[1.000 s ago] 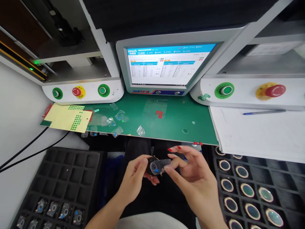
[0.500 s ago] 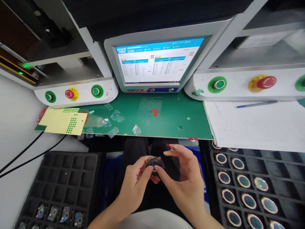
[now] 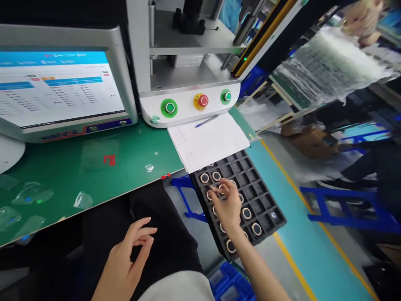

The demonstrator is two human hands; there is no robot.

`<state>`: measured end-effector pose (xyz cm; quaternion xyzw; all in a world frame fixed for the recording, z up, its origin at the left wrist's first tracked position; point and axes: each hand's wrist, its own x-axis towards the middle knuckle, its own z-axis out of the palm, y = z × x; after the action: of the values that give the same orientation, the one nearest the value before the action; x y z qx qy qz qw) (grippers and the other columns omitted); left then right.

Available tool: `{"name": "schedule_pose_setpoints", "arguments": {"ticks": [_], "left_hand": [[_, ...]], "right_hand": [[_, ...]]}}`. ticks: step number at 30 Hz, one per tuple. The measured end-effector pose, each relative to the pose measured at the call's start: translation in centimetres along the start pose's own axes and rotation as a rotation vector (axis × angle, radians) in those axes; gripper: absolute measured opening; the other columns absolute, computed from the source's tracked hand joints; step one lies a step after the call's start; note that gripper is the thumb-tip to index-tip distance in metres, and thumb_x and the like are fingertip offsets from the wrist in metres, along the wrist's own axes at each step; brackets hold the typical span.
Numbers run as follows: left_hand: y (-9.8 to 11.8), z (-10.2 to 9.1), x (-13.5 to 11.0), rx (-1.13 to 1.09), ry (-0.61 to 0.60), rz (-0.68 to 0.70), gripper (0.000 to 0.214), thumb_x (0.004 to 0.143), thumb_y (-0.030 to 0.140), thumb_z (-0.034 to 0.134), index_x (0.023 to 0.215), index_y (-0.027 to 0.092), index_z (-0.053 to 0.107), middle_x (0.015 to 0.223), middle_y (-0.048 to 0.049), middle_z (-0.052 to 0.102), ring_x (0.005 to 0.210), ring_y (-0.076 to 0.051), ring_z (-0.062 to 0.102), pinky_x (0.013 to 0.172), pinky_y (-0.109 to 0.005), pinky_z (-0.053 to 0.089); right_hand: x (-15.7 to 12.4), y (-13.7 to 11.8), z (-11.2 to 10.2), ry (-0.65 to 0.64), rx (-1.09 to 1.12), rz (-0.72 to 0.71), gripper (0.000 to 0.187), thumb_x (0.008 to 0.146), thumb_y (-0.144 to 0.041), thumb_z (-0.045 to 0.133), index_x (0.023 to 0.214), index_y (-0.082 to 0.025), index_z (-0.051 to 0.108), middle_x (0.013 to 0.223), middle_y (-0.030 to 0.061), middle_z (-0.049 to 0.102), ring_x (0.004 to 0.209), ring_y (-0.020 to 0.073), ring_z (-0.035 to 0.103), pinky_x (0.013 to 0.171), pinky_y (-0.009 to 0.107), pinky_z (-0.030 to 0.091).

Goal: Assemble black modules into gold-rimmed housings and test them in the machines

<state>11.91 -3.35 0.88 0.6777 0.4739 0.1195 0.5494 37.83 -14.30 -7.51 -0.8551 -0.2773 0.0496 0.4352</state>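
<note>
My left hand (image 3: 128, 255) is raised over my lap, its fingers apart and nothing in them. Over the black compartment tray (image 3: 266, 200) at the right reaches my right hand (image 3: 227, 205), thumb and fingers curved downward. Its fingertips are blurred, so whether they pinch a part cannot be made out. Round dark discs with pale gold rims sit in the tray's left compartments; one disc (image 3: 216, 176) lies just beyond my right fingertips and another disc (image 3: 247, 213) to the right of that hand. My right hand hides some of the discs.
A green worktop (image 3: 138, 167) carries small clear plastic bags (image 3: 83, 200), red stickers (image 3: 109, 159) and paper sheets (image 3: 209, 142) with a pen (image 3: 206, 121). Behind stand a monitor (image 3: 62, 92) and a machine with a red button (image 3: 203, 100). Blue stools (image 3: 351, 213) stand at the right.
The view has swung right. My hands have parted: the right has gone over the tray, the left stays above my lap without the dark round part that both hands held before.
</note>
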Motion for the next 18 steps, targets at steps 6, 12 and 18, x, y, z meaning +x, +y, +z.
{"name": "schedule_pose_setpoints", "arguments": {"ticks": [6, 12, 18], "left_hand": [[-0.8, 1.3, 0.9, 0.169, -0.009, 0.072, 0.027, 0.092, 0.041, 0.052, 0.114, 0.032, 0.064, 0.1, 0.0017, 0.077, 0.086, -0.02, 0.074, 0.079, -0.028, 0.061], [-0.8, 1.6, 0.9, 0.215, -0.006, 0.062, 0.025, 0.092, 0.041, 0.051, 0.109, 0.033, 0.067, 0.099, 0.0014, 0.077, 0.088, -0.02, 0.075, 0.075, -0.027, 0.063], [-1.8, 1.2, 1.4, 0.259, -0.107, 0.097, 0.026, 0.094, 0.042, 0.05, 0.111, 0.033, 0.067, 0.103, 0.0013, 0.077, 0.093, -0.02, 0.075, 0.078, -0.027, 0.064]], "right_hand": [[8.7, 11.9, -0.6, 0.13, -0.344, 0.048, 0.034, 0.096, -0.035, 0.061, 0.124, -0.016, 0.057, 0.124, 0.0093, 0.059, 0.105, 0.0223, 0.062, 0.088, 0.043, 0.055], [11.3, 15.1, 2.1, 0.073, -0.437, 0.002, 0.033, 0.097, -0.035, 0.06, 0.125, -0.018, 0.059, 0.129, 0.01, 0.058, 0.112, 0.0237, 0.06, 0.095, 0.046, 0.052], [10.7, 15.7, 2.0, 0.038, -0.334, -0.007, 0.034, 0.096, -0.035, 0.061, 0.124, -0.016, 0.059, 0.126, 0.0097, 0.06, 0.109, 0.0233, 0.062, 0.093, 0.045, 0.054]]}}
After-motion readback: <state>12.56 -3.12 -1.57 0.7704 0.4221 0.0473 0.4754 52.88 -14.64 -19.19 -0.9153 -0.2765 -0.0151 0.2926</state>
